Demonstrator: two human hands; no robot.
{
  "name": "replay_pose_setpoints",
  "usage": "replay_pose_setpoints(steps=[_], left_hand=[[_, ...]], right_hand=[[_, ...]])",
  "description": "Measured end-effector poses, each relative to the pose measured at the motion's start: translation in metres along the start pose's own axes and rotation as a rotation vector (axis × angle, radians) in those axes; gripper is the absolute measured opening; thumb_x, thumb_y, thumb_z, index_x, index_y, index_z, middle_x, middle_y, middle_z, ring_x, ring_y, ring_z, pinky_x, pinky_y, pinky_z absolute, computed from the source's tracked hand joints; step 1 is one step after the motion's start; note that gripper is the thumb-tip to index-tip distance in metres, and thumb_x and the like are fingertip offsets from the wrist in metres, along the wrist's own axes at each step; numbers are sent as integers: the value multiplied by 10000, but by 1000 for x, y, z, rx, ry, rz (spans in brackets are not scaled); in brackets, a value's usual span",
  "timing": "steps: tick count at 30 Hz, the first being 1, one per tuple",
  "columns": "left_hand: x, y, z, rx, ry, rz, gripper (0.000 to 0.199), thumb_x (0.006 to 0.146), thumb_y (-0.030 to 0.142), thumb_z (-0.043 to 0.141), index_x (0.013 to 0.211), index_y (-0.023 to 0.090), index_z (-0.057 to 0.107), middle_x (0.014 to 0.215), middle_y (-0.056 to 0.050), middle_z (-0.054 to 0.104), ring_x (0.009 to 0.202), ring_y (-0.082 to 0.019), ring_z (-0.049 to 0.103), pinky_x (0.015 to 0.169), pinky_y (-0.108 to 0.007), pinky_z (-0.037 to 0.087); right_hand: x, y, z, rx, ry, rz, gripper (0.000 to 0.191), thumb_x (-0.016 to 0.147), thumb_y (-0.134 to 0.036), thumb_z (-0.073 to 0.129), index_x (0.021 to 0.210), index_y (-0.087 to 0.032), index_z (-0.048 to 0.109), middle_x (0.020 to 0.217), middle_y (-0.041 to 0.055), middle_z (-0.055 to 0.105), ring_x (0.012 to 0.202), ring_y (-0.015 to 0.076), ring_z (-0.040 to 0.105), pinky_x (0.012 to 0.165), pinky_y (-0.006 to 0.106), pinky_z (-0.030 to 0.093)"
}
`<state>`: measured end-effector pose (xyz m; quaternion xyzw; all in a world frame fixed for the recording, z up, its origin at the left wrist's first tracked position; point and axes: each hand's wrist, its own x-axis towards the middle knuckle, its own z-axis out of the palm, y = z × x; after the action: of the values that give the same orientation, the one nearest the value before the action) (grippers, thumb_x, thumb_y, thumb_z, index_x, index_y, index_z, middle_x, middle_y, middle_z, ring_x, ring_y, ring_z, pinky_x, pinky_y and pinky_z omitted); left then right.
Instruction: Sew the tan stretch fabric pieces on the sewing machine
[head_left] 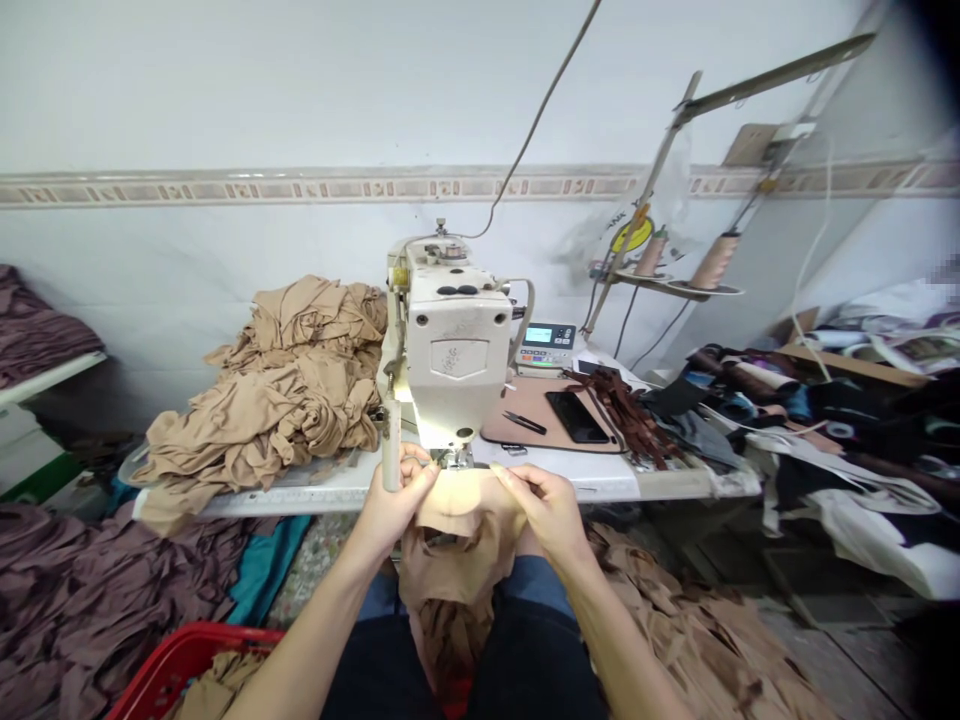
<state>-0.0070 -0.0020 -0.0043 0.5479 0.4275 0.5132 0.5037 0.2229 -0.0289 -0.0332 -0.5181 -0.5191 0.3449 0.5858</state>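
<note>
A white sewing machine [459,340] stands at the middle of the table, its lit needle area just above a tan garment [457,560]. My left hand [397,500] pinches the garment's upper edge left of the presser foot. On the right of the foot, my right hand [546,505] pinches the same edge between thumb and fingers. Cloth stretches flat between both hands and hangs down over my lap. The needle tip is too small to make out.
Tan cloth is heaped [300,370] on the left. Small scissors [525,422] and a black phone [576,416] lie on a mat at right, before a control panel [547,340]. Thread cones [715,262] stand behind. A red basket [150,680] is at lower left.
</note>
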Motion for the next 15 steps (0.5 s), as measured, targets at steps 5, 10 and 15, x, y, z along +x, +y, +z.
replay_pose_setpoints(steps=[5,10,15], left_hand=[[2,-2,1,-34,-39,-24,440,849,527,842,1008,203,592,565,126,376,488,-86,318,525,-211,236],[-1,-8,0,-29,-1,-28,441,851,547,837,1026,209,615,583,98,478,489,-102,406,518,-215,307],[-19,-26,-25,111,80,17,386,921,541,763,1047,178,719,851,-37,728,670,-165,634,604,-248,471]], right_hand=[[0,-1,0,-11,8,2,414,844,-570,817,755,-165,829,737,58,752,704,226,622,679,330,472],[-8,11,-1,35,-20,37,459,847,-599,820,708,-164,781,666,18,649,641,177,537,614,295,415],[-53,34,-2,119,-113,260,613,819,-727,809,613,-169,657,571,-25,486,540,130,429,487,251,336]])
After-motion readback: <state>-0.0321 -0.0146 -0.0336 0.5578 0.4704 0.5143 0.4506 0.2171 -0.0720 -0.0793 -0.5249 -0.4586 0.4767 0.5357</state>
